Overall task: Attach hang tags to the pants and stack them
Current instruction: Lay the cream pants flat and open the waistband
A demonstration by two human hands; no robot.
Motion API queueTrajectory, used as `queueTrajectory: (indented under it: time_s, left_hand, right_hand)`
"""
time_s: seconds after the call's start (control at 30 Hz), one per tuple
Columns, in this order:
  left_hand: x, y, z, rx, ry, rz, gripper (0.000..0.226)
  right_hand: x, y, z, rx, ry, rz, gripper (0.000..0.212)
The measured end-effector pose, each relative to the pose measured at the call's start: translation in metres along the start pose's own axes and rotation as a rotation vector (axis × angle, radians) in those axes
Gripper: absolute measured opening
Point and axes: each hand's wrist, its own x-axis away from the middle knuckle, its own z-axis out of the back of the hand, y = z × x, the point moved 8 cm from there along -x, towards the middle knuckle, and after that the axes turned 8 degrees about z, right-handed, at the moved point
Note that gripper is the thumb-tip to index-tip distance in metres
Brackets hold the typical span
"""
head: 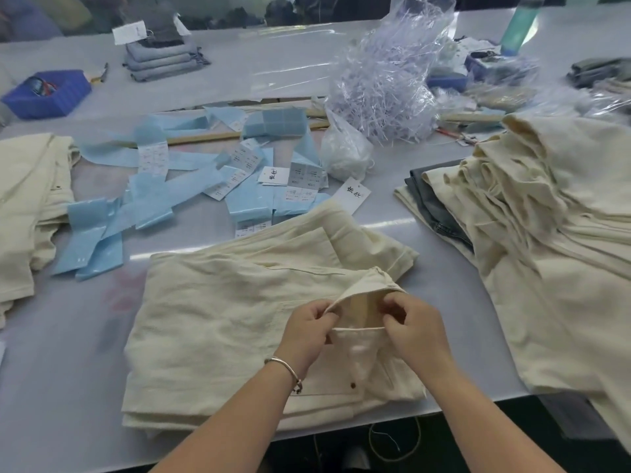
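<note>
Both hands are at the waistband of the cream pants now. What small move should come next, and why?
Probably reach with one hand for a hang tag lying just beyond the pants. The left hand and right hand both pinch the raised waistband, and no tag shows on it yet, so the spot seems ready for tagging. Whether a fastener is already held, I cannot tell.

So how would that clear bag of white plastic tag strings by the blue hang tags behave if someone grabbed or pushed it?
The clear bag of tag strings would probably be light for its bulk, since it looks loosely filled. Its thin, crinkled film suggests it would crumple and sag, not hold shape. It seems open at the top, so tipping it might spill strings onto the table.
</note>
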Motion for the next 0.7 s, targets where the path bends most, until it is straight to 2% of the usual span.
queueTrajectory:
  time_s: [0.13,0.2,0.3,0.37,0.4,0.47,0.5,0.6,0.67,0.7]
  left_hand:
    - [-0.005,0.008,0.01,-0.017,0.154,-0.096,0.015]
    - [0.0,0.021,0.01,-0.106,0.208,-0.249,0.027]
    - [0.006,0.041,0.0,-0.275,0.198,-0.417,0.051]
    - [0.002,0.045,-0.003,-0.416,0.198,-0.414,0.054]
    - [-0.001,0.046,-0.004,-0.493,0.208,-0.397,0.047]
    - [-0.003,0.05,-0.006,-0.679,0.255,-0.356,0.036]
    - [-0.003,0.052,-0.008,-0.778,0.262,-0.334,0.04]
    - [-0.009,0.049,-0.015,-1.042,0.151,-0.203,0.08]
    - [-0.014,0.044,-0.013,-1.24,0.091,-0.155,0.085]
    - [-0.016,0.045,-0.007,-1.327,0.124,-0.152,0.085]
  right_hand:
    - [0.001,0.01,0.009,0.077,0.108,0.019,0.032]
    - [0.002,0.009,0.01,0.082,0.141,0.06,0.038]
    - [0.001,0.006,0.023,0.135,0.266,0.132,0.033]
    - [-0.006,0.021,0.032,0.133,0.289,0.056,0.032]
    - [-0.011,0.032,0.032,0.111,0.238,-0.006,0.03]
    - [-0.02,0.049,0.023,-0.024,0.076,-0.117,0.009]
    - [-0.022,0.054,0.019,-0.148,0.015,-0.157,0.004]
    - [-0.023,0.062,0.002,-0.647,-0.096,-0.355,0.021]
    - [-0.023,0.06,-0.007,-0.843,-0.161,-0.467,0.023]
    - [-0.024,0.059,-0.01,-0.894,-0.177,-0.504,0.022]
